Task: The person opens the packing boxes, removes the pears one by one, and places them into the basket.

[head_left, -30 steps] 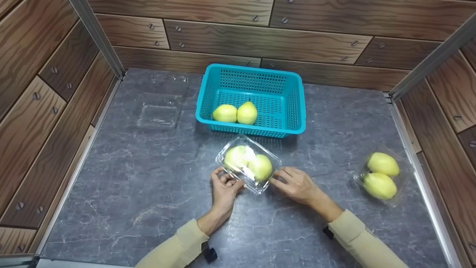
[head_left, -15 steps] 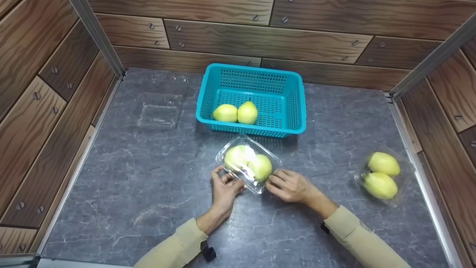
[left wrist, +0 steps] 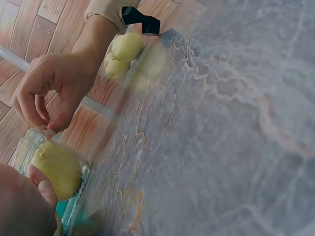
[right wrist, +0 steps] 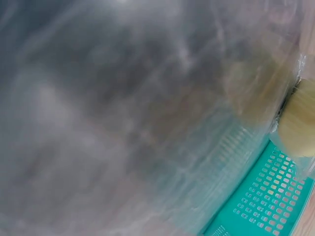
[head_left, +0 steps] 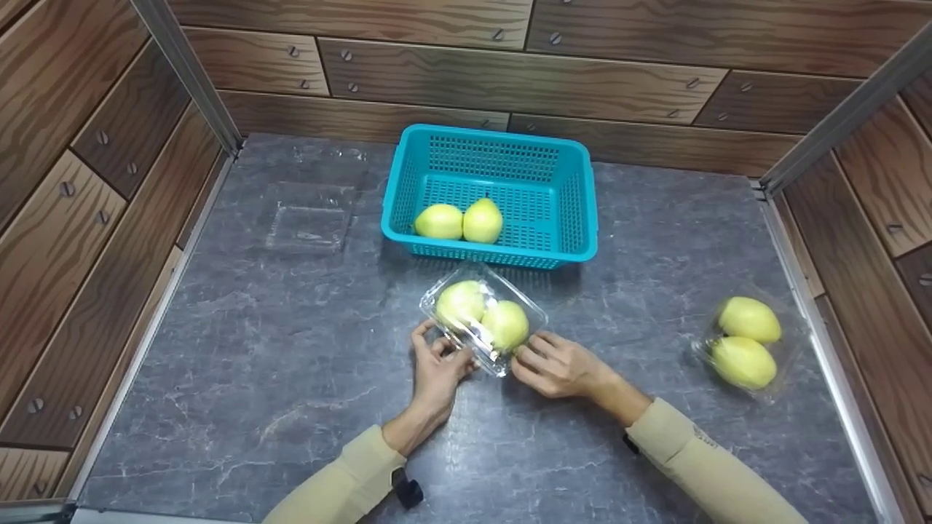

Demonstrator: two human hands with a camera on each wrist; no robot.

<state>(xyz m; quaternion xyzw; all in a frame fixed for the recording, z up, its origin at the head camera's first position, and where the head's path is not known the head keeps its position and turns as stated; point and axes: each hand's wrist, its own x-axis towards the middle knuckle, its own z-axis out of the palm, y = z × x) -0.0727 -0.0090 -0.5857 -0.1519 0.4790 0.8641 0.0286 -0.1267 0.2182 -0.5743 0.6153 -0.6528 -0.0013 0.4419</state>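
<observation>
A clear plastic clamshell box (head_left: 510, 292) sits at an angle in front of the basket, closed over two yellow-green pears (head_left: 504, 325). My left hand (head_left: 438, 375) holds its near left edge, thumb and fingers at the rim. At the near right corner, my right hand (head_left: 557, 364) pinches the rim with curled fingers. The left wrist view shows the right hand's fingertips on the box corner and the left thumb (left wrist: 42, 186) in front of a pear. In the right wrist view, part of the box and one pear (right wrist: 299, 120) show at the right edge; no hand is clearly visible there.
Behind the box stands a turquoise basket (head_left: 502, 250) holding two more pears (head_left: 483, 220). A second clear clamshell with two pears (head_left: 743, 362) lies at the right. An open clear clamshell (head_left: 306, 227) lies at the back left. Wood-patterned walls border the grey tabletop (head_left: 291, 349).
My right hand has slid leftward and slightly down along the box's near right edge to the corner. The left hand stays at its edge, and the box has hardly moved.
</observation>
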